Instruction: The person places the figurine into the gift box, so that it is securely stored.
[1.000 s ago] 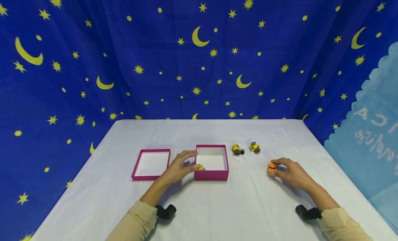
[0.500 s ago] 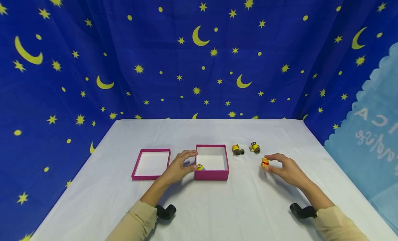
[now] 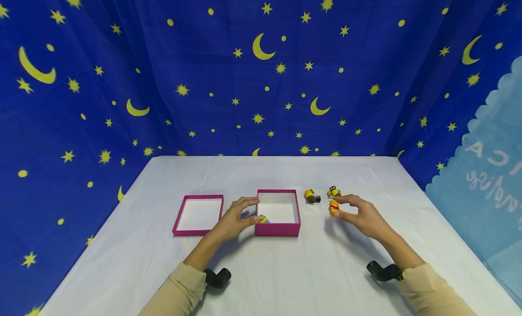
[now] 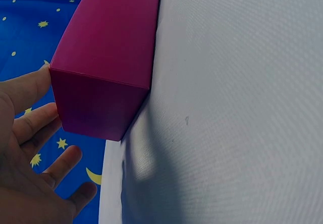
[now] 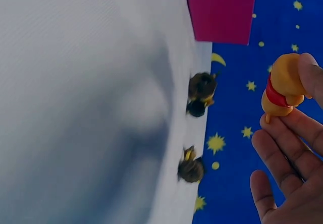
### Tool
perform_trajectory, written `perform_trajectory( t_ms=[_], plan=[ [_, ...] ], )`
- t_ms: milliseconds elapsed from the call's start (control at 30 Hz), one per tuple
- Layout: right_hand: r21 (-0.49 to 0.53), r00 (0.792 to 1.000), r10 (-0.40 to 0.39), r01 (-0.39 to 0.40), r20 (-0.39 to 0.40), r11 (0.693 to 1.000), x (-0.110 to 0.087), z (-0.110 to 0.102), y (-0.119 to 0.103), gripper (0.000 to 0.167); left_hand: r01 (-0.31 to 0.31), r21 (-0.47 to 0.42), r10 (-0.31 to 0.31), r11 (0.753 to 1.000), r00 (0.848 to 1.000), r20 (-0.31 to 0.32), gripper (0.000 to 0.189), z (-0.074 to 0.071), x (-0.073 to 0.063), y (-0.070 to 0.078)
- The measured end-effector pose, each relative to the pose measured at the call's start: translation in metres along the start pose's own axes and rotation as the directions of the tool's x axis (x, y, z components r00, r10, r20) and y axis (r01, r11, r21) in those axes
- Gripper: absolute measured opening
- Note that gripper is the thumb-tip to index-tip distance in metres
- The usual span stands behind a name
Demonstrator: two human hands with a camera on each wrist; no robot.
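My right hand (image 3: 363, 217) pinches a small orange bear figurine (image 3: 334, 209) with a red band between thumb and fingertips. In the right wrist view the bear figurine (image 5: 282, 85) is clear of the cloth. My left hand (image 3: 234, 220) rests its fingertips on the left side of an open magenta box (image 3: 278, 230) with a white inside. The left wrist view has its thumb and a fingertip at the box's (image 4: 103, 32) edge, the other fingers spread. A yellow minion figurine (image 3: 263, 219) sits in the box's near left corner, partly hidden by the wall.
Two yellow and brown minion figurines lie right of the box, one nearer (image 3: 311, 196) to it and one farther (image 3: 334, 192), just behind the bear. The magenta box lid (image 3: 199, 215) lies inside up at the left. A blue star-and-moon curtain (image 3: 261, 80) encloses the white table.
My right hand has carried the bear figurine leftward and slightly back, from the right part of the table to just in front of the farther minion figurine. My left hand has stayed at the box.
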State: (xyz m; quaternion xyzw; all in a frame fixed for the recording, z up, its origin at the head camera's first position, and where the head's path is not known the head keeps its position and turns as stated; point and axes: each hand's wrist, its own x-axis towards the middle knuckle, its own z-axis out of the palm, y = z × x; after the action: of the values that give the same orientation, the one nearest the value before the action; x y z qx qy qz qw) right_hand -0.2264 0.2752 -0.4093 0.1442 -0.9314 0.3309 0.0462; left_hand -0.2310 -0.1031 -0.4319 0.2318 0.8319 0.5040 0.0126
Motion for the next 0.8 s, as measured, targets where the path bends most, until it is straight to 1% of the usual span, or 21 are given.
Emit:
perform_trajectory(
  t_ms=[167, 500, 667, 800],
  plan=[
    [0.029, 1.000, 0.008, -0.008, 0.001, 1.000, 0.006, 0.005, -0.012, 0.057, 0.004, 0.010, -0.004, 1.000, 1.000, -0.001, 0.050, 0.000, 0.000, -0.001],
    [0.083, 1.000, 0.009, -0.009, 0.008, 0.997, 0.017, 0.019, -0.033, 0.059, 0.011, 0.006, -0.011, 1.000, 1.000, 0.005, 0.051, 0.000, 0.000, 0.001],
    [0.103, 1.000, -0.023, 0.024, -0.007, 0.994, 0.022, 0.026, -0.042, 0.056, 0.006, 0.002, -0.006, 1.000, 1.000, 0.007, 0.050, 0.000, 0.000, 0.001],
    [0.110, 0.997, -0.075, 0.077, -0.026, 0.991, 0.026, 0.033, -0.047, 0.052, -0.001, 0.001, 0.001, 1.000, 1.000, 0.006, 0.050, 0.000, 0.000, 0.000]
  ],
)
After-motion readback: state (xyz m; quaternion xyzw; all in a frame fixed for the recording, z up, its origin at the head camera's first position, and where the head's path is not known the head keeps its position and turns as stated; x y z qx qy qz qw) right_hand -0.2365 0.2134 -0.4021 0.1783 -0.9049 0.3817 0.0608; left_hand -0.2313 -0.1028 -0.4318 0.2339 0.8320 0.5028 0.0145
